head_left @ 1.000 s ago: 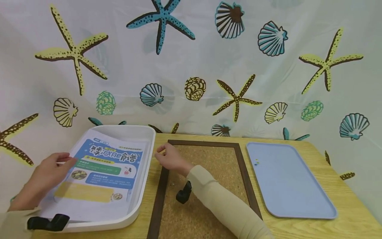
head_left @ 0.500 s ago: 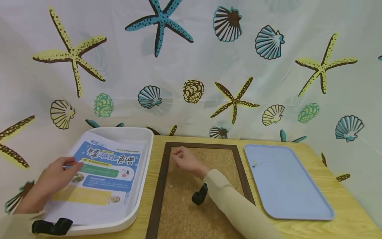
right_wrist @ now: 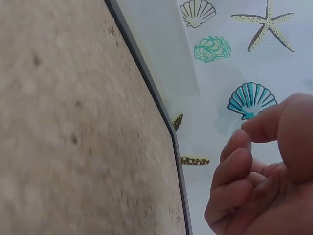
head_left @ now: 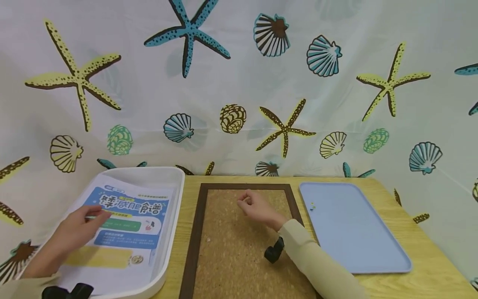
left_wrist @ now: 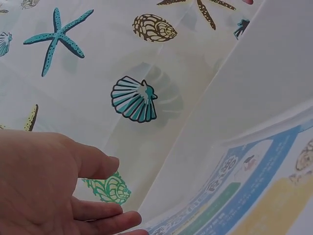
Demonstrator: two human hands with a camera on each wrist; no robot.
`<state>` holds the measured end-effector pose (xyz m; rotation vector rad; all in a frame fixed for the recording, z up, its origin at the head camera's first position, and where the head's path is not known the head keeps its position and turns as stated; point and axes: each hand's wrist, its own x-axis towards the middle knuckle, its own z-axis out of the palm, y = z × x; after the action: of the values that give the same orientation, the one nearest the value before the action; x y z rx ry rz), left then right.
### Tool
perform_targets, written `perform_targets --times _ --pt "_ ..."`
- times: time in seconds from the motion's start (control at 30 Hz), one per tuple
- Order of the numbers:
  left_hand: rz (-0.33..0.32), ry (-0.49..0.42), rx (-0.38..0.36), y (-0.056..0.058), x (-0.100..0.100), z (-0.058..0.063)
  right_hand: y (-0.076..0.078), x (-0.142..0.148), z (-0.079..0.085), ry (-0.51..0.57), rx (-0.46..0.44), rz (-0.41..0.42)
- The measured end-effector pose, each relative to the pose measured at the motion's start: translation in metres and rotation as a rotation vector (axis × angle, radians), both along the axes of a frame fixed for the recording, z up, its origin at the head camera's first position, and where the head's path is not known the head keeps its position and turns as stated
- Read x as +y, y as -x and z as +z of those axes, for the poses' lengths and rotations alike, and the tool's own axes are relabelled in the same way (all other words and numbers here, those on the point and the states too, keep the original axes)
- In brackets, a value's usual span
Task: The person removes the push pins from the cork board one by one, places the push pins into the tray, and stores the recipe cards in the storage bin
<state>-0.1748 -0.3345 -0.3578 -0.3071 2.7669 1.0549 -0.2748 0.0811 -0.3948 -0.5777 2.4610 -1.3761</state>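
My left hand [head_left: 78, 228] hovers over the printed sheets [head_left: 123, 238] in a white tray [head_left: 169, 232] at the left, its fingers relaxed. In the left wrist view the left hand [left_wrist: 54, 188] shows an empty palm beside the blue-and-yellow print. Above the upper part of a cork board [head_left: 239, 253] with a dark brown frame, my right hand [head_left: 261, 209] is held in the air. In the right wrist view the right hand [right_wrist: 259, 181] has loosely curled fingers, thumb tip close to a fingertip. Nothing shows between them.
A light blue tray [head_left: 351, 228] lies right of the board, with several tiny coloured pieces [head_left: 312, 206] near its left edge. One small pale dot [head_left: 208, 239] is on the cork. The wooden table [head_left: 422, 232] meets a shell-patterned curtain [head_left: 224, 79] behind.
My right hand has moved right, from the gap beside the white tray to above the cork board. The left hand drifts slightly over the sheets. The head view has shifted slightly.
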Motion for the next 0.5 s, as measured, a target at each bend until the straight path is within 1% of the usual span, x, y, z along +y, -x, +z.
perform_targets --times 0.07,0.2,0.37,0.5 --pt "-0.022 0.025 0.034 0.000 0.003 0.002 -0.001 0.008 0.001 -0.015 0.017 -0.003" --pt "-0.063 0.059 0.097 0.000 0.009 0.006 -0.006 0.023 0.007 -0.019 0.016 -0.010" --pt "-0.080 0.050 0.114 0.000 0.020 0.009 -0.009 0.038 0.014 -0.026 0.051 -0.036" --pt "-0.111 0.065 0.152 0.000 0.029 0.012 -0.011 0.045 0.018 -0.038 0.098 -0.047"
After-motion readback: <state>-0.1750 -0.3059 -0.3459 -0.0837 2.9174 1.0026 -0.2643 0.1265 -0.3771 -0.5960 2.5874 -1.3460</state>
